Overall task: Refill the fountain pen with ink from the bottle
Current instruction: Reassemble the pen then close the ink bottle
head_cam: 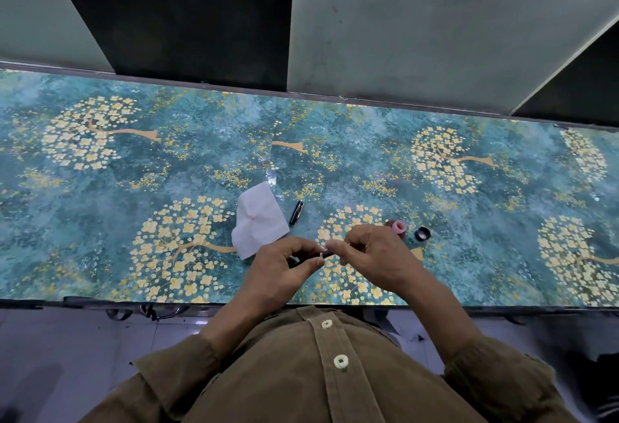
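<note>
Both hands meet over the near part of the table [100, 188], close to its front edge and just in front of the person's olive shirt [301, 372]. The left hand [284, 271] curls its fingers round one end of the fountain pen [326, 254], and the right hand [371, 255] pinches the other end between thumb and fingertips; the pen lies roughly level between them, with a thin metal ring showing at the middle. Most of the pen is hidden inside the 2 grips, so I cannot tell whether it is joined or apart.

Just beyond the right hand stands the ink bottle [398, 226], open, its pink mouth facing up; what is in it cannot be seen. Its black bottle cap [422, 234] lies just beside it to the right, apart from it, hollow side showing. The black pen cap [296, 212] lies on the table beyond the left hand, next to a white tissue [258, 221] with faint pink marks.

The patterned table surface stretches wide to both sides of this small cluster, and a broad strip runs behind it up to the far edge, where grey wall panels [402, 20] rise.
</note>
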